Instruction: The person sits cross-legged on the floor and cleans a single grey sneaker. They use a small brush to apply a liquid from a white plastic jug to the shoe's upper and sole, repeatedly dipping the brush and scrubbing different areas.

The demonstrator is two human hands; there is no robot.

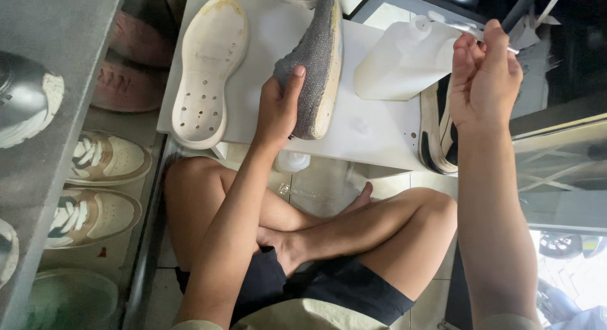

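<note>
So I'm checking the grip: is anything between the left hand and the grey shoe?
Nothing visible. The left hand grips the grey shoe directly on the white board. The right hand is apart, by the white bottle.

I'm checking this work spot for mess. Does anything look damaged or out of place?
The cream sole lies apart from any shoe, with yellowish staining near its far end. The grey shoe in the left hand stands tipped on its side.

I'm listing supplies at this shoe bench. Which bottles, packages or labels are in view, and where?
White plastic bottle: lying on the white board, upper right, beside the right hand; flat-sided, capped, no label visible.
Small clear container: under the board's front edge, partly hidden.
No signs or screens.
</note>
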